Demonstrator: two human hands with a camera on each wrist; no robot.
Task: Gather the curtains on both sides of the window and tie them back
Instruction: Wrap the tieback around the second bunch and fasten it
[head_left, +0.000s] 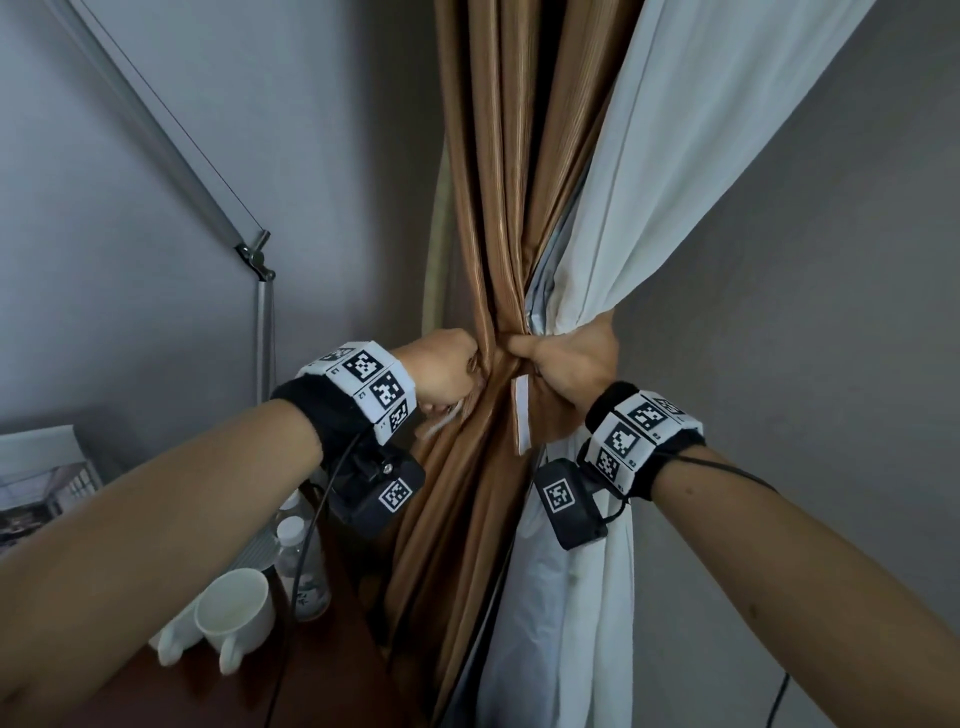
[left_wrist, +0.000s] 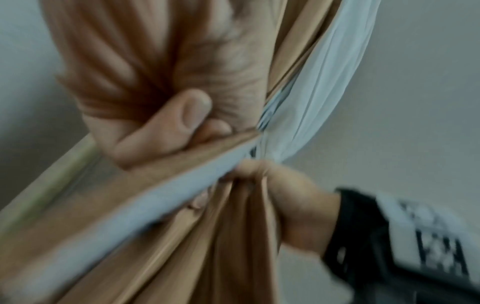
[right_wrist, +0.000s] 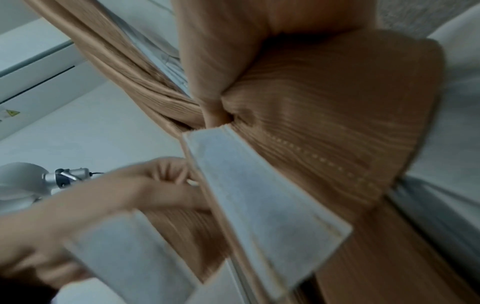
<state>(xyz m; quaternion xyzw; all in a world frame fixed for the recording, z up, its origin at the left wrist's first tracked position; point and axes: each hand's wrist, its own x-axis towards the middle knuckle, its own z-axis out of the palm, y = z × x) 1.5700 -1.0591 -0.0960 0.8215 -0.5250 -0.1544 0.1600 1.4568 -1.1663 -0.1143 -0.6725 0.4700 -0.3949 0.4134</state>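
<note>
A brown curtain (head_left: 498, 218) with a white lining (head_left: 649, 218) hangs gathered in the corner. My right hand (head_left: 566, 358) grips the bundle at its waist from the right, thumb across the front. A brown tie-back strap wraps the bundle, and its white fastener end (head_left: 521, 410) hangs just below that thumb. My left hand (head_left: 452, 369) is curled on the left side of the bundle, where it holds the other strap end. In the left wrist view my thumb (left_wrist: 182, 123) presses the strap (left_wrist: 155, 201) against the folds. The right wrist view shows the fastener strip (right_wrist: 259, 195) up close.
A silver lamp arm (head_left: 156, 135) with a joint (head_left: 254, 257) slants across the upper left. Below my left forearm a wooden table (head_left: 208, 691) carries white cups (head_left: 236, 616), a water bottle (head_left: 301, 561) and a picture stand (head_left: 41, 478). A grey wall (head_left: 831, 312) is on the right.
</note>
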